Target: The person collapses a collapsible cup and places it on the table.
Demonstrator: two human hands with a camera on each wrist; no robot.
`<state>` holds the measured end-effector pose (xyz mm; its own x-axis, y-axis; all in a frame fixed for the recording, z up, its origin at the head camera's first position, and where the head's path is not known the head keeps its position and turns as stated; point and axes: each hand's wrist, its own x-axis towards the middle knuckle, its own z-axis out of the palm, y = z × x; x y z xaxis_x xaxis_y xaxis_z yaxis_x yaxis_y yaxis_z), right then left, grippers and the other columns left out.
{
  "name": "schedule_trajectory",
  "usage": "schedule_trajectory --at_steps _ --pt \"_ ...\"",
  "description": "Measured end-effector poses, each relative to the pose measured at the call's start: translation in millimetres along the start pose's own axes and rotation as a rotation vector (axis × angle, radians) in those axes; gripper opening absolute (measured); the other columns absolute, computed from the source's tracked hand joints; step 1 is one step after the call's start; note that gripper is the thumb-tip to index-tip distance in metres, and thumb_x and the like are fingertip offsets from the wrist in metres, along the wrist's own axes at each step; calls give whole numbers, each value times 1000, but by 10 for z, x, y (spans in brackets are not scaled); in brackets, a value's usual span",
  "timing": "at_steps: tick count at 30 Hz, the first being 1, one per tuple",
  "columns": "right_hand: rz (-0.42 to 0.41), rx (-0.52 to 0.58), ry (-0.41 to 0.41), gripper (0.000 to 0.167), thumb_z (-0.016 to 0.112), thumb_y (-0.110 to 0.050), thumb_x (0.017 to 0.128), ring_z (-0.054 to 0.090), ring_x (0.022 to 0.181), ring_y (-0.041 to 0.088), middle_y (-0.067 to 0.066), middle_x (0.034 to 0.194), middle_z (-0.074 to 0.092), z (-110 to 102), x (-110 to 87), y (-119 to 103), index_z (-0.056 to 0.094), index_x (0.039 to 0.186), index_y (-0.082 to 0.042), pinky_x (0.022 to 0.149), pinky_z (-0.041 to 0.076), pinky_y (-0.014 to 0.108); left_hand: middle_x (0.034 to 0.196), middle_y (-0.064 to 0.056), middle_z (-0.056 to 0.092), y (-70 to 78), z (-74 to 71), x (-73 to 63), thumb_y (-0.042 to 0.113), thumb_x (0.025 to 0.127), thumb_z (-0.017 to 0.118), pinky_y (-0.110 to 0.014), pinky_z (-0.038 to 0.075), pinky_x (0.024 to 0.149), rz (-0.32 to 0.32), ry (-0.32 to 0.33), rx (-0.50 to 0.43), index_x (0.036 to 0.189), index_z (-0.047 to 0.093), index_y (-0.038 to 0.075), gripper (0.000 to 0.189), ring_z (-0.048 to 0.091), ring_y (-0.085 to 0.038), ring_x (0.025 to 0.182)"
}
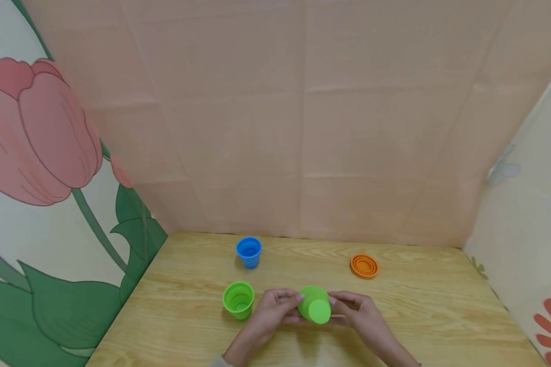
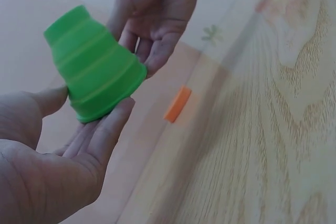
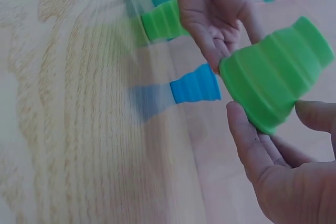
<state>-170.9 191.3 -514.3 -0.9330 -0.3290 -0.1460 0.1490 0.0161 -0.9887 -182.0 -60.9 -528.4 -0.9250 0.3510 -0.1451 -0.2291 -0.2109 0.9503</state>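
Observation:
Both hands hold a green collapsible cup [image 1: 313, 298] just above the table, its ribbed wall extended. The cup is tilted, with its flat base toward the head camera and its wide rim facing away. My left hand [image 1: 272, 312] pinches one side between thumb and fingers, the fingers lying along the rim in the left wrist view. On the opposite side my right hand [image 1: 361, 316] grips it likewise, thumb on the wall and fingers at the rim [image 3: 247, 114]. The cup's inside is hidden.
A second green cup [image 1: 239, 300] stands upright left of my left hand. Behind it is an upright blue cup [image 1: 249, 252]. An orange collapsible cup [image 1: 364, 266] lies folded flat at the back right of the wooden table [image 1: 174, 306]. Cloth walls surround the table's back and sides.

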Motion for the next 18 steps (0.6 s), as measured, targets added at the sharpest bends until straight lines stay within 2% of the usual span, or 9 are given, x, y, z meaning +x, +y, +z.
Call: schedule_trajectory --at_steps 5,12,18 --pt "15 -3 7 60 68 -31 103 75 111 22 21 136 69 11 20 0 54 143 11 101 64 43 107 -20 80 -19 -2 9 21 101 71 -41 69 86 -21 13 0 115 70 -6 31 80 -21 89" --pt "33 -15 -34 57 65 -31 105 75 110 23 18 132 72 8 53 22 56 140 13 98 65 41 95 -9 80 -32 2 16 24 102 70 -39 69 81 -45 19 4 113 71 -6 32 78 -17 81" --pt "44 -17 -58 54 62 -29 107 75 107 23 16 127 74 -23 87 48 56 139 14 96 66 39 100 -14 80 -59 0 30 23 103 68 -39 69 82 -32 23 0 120 71 -8 35 78 -17 83"
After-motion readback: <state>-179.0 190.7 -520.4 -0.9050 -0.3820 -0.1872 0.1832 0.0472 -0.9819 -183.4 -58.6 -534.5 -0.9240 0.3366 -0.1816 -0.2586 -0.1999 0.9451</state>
